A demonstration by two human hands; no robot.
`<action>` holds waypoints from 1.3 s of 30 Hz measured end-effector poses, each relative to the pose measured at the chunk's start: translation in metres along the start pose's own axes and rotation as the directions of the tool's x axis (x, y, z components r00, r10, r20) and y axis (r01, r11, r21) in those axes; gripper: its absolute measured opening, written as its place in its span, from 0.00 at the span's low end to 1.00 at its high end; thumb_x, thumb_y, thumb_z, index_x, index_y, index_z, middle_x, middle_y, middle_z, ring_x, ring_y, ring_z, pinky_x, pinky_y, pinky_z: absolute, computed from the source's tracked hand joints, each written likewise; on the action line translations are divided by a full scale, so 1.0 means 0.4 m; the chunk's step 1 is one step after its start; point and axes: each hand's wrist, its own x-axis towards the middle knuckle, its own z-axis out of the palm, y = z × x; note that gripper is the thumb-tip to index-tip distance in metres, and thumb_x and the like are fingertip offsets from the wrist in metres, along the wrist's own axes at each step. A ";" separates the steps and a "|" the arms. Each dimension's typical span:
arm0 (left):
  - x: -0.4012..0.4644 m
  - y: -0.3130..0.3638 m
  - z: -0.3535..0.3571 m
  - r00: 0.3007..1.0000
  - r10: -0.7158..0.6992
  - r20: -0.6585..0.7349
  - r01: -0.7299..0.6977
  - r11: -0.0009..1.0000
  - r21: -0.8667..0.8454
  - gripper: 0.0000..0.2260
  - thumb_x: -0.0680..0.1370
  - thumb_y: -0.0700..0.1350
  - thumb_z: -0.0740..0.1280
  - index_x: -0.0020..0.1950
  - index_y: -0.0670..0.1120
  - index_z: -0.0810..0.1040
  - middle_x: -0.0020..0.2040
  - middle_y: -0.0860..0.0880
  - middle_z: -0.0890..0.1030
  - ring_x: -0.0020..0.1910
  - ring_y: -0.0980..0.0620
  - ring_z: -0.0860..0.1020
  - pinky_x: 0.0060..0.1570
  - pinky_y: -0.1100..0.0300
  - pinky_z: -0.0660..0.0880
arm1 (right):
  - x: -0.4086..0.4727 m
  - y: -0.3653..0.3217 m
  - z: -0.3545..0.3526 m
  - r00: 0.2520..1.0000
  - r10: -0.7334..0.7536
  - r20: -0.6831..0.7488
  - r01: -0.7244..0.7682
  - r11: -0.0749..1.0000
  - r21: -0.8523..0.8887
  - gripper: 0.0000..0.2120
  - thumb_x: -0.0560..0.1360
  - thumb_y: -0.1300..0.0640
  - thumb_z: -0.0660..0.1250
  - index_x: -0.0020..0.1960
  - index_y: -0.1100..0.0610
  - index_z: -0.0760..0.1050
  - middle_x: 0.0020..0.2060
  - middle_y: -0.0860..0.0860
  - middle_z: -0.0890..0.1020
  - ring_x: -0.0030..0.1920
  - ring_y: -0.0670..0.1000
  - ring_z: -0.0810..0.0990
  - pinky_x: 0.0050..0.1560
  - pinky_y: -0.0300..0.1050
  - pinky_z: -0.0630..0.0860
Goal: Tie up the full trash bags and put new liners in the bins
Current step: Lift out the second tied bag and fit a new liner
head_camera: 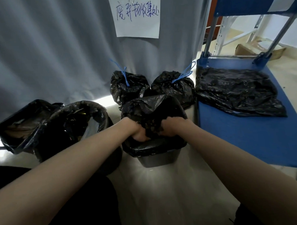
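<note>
Both hands are down in the mouth of the small dark bin (160, 160) on the floor in front of me: my left hand (139, 133) and my right hand (169, 127) each clutch a bunch of the black liner (149, 110), fingers curled into the plastic, the two fists close together over the bin's near rim. The liner's far edge stands up loose above the bin, and its near edge is folded over the rim.

Just beyond the hands, two tied bags sit side by side against the grey curtain (49, 48): the left tied bag (128, 87) and the right tied bag (174, 88), each closed with a blue drawstring.

To the left of my left arm stand a round lined bin (74, 125) and, further left, an open black bag (22, 123), both still untied.

To the right of my right hand, a flat black bag (236, 90) lies spread on the blue cart (246, 134). A handwritten paper sign (136, 15) hangs on the curtain above.
</note>
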 end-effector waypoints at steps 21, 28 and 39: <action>0.016 -0.108 0.047 0.808 -0.327 -0.490 0.438 0.890 0.127 0.35 0.81 0.63 0.48 0.80 0.43 0.44 0.79 0.43 0.35 0.79 0.41 0.41 0.76 0.44 0.44 | -0.038 0.093 0.047 0.943 0.149 -0.298 -0.197 0.971 -0.138 0.34 0.81 0.46 0.56 0.80 0.58 0.49 0.79 0.54 0.41 0.78 0.60 0.41 0.77 0.61 0.44; 0.020 -0.047 0.001 0.684 -0.011 -0.730 0.190 0.968 0.163 0.26 0.80 0.54 0.56 0.75 0.44 0.65 0.80 0.43 0.45 0.78 0.42 0.50 0.76 0.46 0.49 | -0.017 0.070 0.036 0.845 0.018 -0.534 -0.089 0.990 -0.107 0.28 0.78 0.52 0.62 0.76 0.54 0.60 0.79 0.56 0.48 0.78 0.61 0.42 0.76 0.62 0.43; 0.130 -0.021 -0.013 0.869 -0.084 -0.488 0.257 0.919 0.299 0.28 0.83 0.56 0.50 0.80 0.48 0.50 0.81 0.48 0.45 0.79 0.43 0.48 0.76 0.44 0.43 | 0.024 0.062 0.042 0.968 0.104 -0.230 -0.153 0.966 -0.210 0.29 0.80 0.46 0.54 0.79 0.53 0.54 0.79 0.54 0.54 0.79 0.59 0.44 0.74 0.66 0.35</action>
